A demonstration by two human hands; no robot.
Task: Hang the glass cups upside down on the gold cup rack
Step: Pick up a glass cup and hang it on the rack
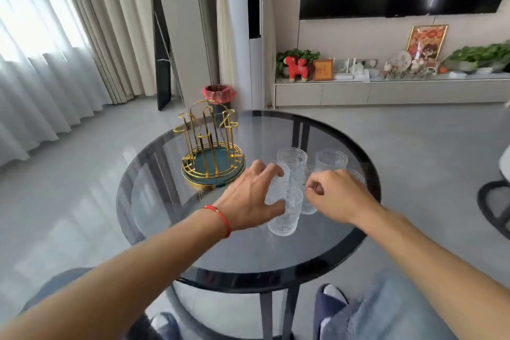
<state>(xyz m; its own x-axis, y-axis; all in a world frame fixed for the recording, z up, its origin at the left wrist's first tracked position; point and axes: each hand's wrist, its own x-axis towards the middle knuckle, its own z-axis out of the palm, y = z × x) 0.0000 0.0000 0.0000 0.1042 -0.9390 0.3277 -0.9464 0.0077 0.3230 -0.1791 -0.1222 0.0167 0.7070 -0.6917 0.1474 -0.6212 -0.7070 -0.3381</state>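
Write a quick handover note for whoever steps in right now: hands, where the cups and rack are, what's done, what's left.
Left hand: fingers curled round a glass cup in the cluster, cup on the table.
Right hand: fingers curled among the glass cups; whether it holds one cannot be told.
Gold cup rack: stands on the round glass table, left of the cups, no cup on it.
Done: nothing hung.
Left: hang every cup upside down.
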